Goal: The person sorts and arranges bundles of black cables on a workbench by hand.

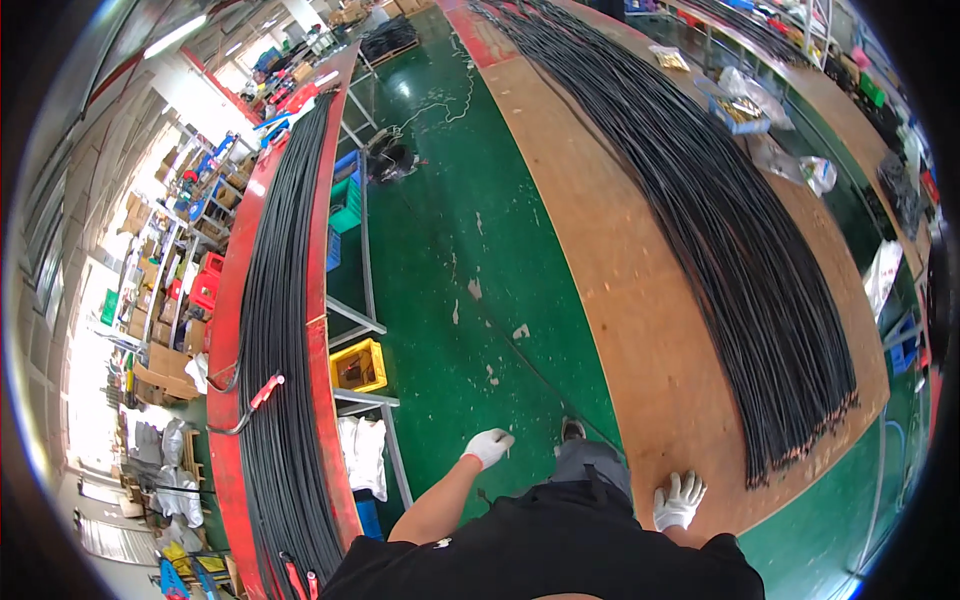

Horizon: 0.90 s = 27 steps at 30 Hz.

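My right hand (680, 500), in a white glove, lies on the brown wooden tabletop (640, 330) near its front edge. Its fingers are spread and it holds nothing. Left of the cut ends of a wide bundle of long black cables (760, 300), this hand stays apart from them. My left hand (490, 447), also white-gloved, hangs over the green floor between the two tables. Its fingers look loosely curled, with nothing visible in them. A second bundle of black cables (280, 260) runs along the red table (225, 330) on the left.
A red-handled tool (266, 392) lies across the left cables. Under that table stand a yellow crate (358, 367) and a white sack (363, 455). A green floor aisle (450, 260) runs between the tables. Bags and an open box (740, 112) lie beyond the right cables.
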### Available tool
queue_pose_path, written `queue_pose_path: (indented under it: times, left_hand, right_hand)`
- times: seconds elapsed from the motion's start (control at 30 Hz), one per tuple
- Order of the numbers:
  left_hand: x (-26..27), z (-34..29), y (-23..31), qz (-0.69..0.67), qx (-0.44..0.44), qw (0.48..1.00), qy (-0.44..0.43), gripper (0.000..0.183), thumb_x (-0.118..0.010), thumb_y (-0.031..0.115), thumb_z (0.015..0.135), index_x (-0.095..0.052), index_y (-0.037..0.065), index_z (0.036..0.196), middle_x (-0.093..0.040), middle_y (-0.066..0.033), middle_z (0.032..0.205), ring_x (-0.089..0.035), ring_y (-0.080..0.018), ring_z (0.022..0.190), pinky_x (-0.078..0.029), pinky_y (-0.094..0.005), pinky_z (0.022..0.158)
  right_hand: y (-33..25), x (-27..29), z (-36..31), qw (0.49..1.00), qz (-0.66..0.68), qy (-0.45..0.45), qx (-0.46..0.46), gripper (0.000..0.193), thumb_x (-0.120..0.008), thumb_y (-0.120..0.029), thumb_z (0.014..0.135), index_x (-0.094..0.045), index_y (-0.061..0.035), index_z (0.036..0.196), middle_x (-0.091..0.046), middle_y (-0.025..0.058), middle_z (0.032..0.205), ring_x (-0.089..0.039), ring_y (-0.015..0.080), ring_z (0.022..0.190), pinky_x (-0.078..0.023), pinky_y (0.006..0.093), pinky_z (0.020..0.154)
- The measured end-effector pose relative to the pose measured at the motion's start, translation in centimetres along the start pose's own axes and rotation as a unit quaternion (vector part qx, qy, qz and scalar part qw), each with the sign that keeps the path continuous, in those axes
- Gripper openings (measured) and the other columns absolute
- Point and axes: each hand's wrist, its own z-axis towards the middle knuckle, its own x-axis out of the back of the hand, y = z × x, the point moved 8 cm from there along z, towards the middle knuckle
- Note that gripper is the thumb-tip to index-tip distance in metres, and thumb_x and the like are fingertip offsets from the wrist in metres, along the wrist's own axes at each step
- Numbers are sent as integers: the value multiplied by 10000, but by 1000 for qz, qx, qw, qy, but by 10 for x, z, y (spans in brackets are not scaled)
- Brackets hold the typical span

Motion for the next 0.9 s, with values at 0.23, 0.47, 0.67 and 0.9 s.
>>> queue_pose_path:
  times: [0.23,0.47,0.67,0.9]
  left_hand:
    - [56,104,-222,-230,220,948,29,474,-569,432,932,-744,2,1026,-753,-201,902,-723,-362,823,-537,-481,766]
    - [133,208,-216,-211,181,961,-4,425,-575,410,953,-733,23,1027,-756,-178,936,-714,-376,840,-541,-463,775]
    - [296,316,-206,-280,284,916,-40,422,-601,432,970,-708,51,823,-620,-109,624,-568,-241,460,-441,-438,454]
    - [625,489,-60,-28,82,989,119,502,-505,474,955,-779,55,995,-744,-239,1073,-696,-440,1067,-536,-493,937]
  right_hand:
    - [-111,-30,294,996,49,-58,-46,599,-708,-318,875,-561,-99,1413,-444,276,1551,-425,486,1411,-310,599,1202]
    - [-229,-38,588,989,105,-8,-105,552,-698,-294,901,-578,-78,1395,-471,286,1536,-534,454,1348,-481,496,1100]
    - [-313,-114,691,935,24,-293,-200,840,-552,-538,962,-375,-13,1594,-328,282,1663,-469,421,1466,-427,457,1195]
    - [-347,-114,744,882,-6,-281,-379,946,-580,-660,942,-491,136,1445,-535,336,1478,-636,418,1281,-520,476,1075]
